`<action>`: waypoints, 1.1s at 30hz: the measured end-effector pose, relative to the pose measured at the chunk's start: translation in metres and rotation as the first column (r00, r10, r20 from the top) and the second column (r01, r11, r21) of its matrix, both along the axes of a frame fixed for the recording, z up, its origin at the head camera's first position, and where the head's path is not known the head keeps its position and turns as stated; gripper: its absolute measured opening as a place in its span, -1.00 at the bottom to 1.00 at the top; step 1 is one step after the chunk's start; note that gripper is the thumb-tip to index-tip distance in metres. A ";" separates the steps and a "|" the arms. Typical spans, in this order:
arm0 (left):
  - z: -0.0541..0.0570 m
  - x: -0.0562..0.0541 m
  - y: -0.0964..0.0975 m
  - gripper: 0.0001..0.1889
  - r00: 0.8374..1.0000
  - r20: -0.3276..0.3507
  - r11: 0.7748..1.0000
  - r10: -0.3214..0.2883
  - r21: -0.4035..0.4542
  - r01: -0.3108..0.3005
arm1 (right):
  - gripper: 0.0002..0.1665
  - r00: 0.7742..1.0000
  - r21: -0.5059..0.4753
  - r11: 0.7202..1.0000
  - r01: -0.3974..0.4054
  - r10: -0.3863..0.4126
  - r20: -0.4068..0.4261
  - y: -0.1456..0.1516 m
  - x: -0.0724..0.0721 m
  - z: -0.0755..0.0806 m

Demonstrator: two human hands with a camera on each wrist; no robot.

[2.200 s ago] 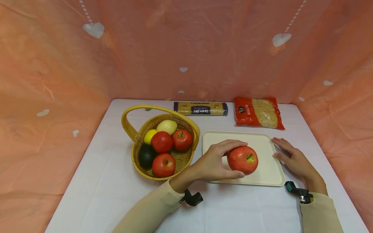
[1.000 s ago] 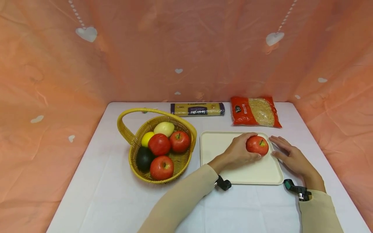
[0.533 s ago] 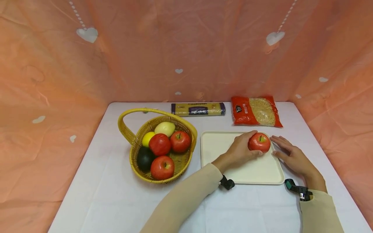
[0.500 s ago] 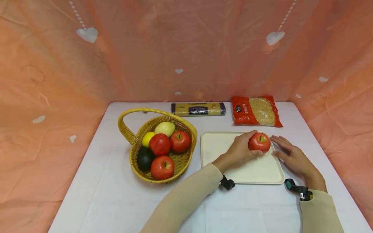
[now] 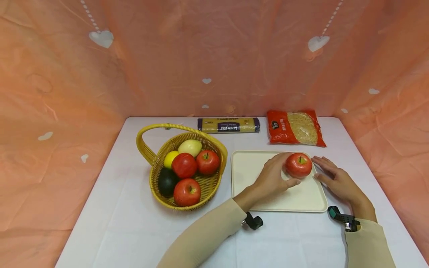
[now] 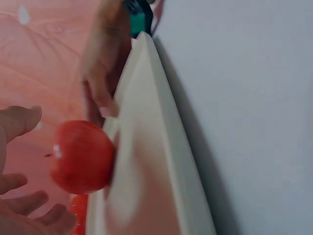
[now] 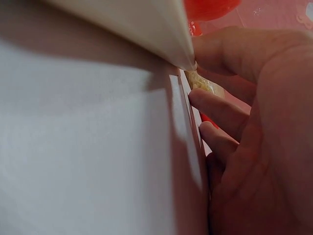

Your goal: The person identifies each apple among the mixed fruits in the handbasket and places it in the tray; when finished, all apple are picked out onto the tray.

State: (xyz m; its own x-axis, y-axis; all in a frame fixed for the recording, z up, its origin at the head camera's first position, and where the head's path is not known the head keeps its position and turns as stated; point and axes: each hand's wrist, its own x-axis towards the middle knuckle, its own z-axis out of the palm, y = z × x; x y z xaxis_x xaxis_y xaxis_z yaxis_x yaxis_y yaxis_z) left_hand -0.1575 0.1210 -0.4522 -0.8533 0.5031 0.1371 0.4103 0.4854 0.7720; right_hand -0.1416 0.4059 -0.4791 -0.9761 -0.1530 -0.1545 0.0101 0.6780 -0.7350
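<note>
A red apple (image 5: 298, 165) sits at the far right corner of the cream tray (image 5: 244, 167). My left hand (image 5: 270, 178) is just to its left, thumb and fingers spread; the left wrist view shows a gap between that hand (image 6: 24, 210) and the apple (image 6: 83, 156). At the tray's right edge lies my right hand (image 5: 340, 184), fingers extended and holding no fruit. In the right wrist view, the thumb of the right hand (image 7: 274, 117) touches the rim of the tray (image 7: 142, 24), and the other fingers lie loosely beside it, near the tablecloth.
Left of the tray stands a yellow wicker basket (image 5: 154, 193) with several fruits: red apples, an avocado-like dark one, a yellow one and a pale one. A spaghetti pack (image 5: 229, 125) and a red pasta bag (image 5: 296, 127) lie behind on the white-covered table (image 5: 127, 223).
My left hand carried the apple rightward over the tray to its far right corner, then let go and drew back slightly left. The right hand has stayed at the tray's edge.
</note>
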 end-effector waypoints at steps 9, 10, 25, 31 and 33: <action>0.026 0.033 -0.047 -0.17 0.992 0.053 0.991 -0.116 0.073 0.112 | -0.17 1.000 0.026 1.000 0.004 -0.003 -0.012 0.001 0.003 0.000; 0.028 0.036 -0.053 -0.18 0.988 0.053 0.987 -0.143 0.084 0.138 | -0.17 1.000 0.024 1.000 0.006 -0.006 -0.004 0.001 0.003 0.000; 0.051 0.069 -0.150 -0.28 0.912 0.230 0.890 -0.339 0.393 0.232 | -0.15 1.000 0.013 1.000 0.011 -0.011 0.029 0.000 0.001 -0.001; 0.062 0.068 -0.200 -0.35 0.935 0.187 0.900 -0.303 0.379 0.215 | -0.14 1.000 0.013 1.000 0.012 -0.012 0.025 0.000 -0.001 -0.002; 0.068 0.065 -0.218 -0.37 0.950 0.174 0.912 -0.261 0.367 0.183 | -0.15 1.000 0.014 1.000 0.011 -0.011 0.011 0.000 -0.001 -0.003</action>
